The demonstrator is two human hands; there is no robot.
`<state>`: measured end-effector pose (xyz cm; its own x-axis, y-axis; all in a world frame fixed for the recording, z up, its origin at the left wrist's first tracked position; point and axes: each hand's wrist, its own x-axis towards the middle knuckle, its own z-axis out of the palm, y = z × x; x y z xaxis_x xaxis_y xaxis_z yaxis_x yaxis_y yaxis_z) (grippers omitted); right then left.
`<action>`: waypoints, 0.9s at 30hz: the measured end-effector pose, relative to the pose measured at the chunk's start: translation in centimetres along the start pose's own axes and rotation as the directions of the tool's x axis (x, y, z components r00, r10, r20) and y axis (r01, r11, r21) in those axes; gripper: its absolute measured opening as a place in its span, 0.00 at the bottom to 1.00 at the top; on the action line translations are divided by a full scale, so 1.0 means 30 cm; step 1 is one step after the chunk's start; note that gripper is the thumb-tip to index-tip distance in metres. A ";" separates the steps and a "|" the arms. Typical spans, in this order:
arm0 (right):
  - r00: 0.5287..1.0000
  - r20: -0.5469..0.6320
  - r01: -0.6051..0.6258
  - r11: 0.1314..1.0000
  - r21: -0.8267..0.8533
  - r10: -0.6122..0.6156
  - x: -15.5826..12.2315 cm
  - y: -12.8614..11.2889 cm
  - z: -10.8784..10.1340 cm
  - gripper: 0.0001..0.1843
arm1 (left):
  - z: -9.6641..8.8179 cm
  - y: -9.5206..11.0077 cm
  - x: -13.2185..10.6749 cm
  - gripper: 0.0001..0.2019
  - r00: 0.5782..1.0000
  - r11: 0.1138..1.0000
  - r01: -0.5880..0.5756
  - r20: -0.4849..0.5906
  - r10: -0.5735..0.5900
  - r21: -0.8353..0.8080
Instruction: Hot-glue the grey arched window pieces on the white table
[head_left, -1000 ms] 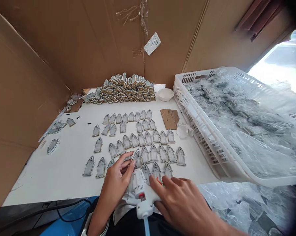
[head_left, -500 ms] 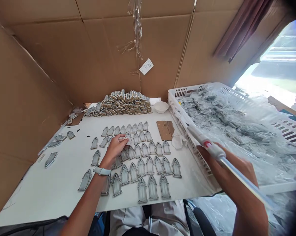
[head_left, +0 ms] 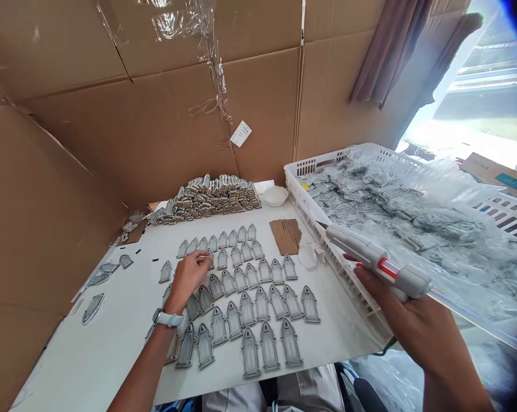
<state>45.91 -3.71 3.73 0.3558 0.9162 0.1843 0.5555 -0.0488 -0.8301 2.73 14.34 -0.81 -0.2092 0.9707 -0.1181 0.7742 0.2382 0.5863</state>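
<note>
The left hand (head_left: pixel 191 276), fingertips drawn narrow, is at a small grey arched window-shaped piece (head_left: pixel 210 260) among matching rows on the white surface (head_left: pixel 121 343); whether it grips, I cannot tell. The right hand (head_left: pixel 417 326) holds a white-and-red glue gun (head_left: pixel 363 247) near a white plastic basket (head_left: pixel 303 193).

The left hand (head_left: pixel 190 276) and arm (head_left: pixel 144 357) partly hid several arches (head_left: pixel 172 348), the right hand (head_left: pixel 419 329) covered part of the gun (head_left: pixel 358 247), the tag (head_left: pixel 241 133) was too small to read, and the right edge cut off the crate (head_left: pixel 306 207).
</note>
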 end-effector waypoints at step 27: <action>0.999 0.039 -0.026 0.996 0.089 0.023 0.010 0.030 -0.028 0.31 | 0.055 0.022 -0.026 0.23 0.973 0.913 -0.138 -0.121 0.199 0.384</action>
<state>47.14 -3.81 3.49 0.3386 0.9298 0.1446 0.4767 -0.0370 -0.8783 4.39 13.78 -1.67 -0.1221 0.9876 0.0987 0.9652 0.0950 0.2436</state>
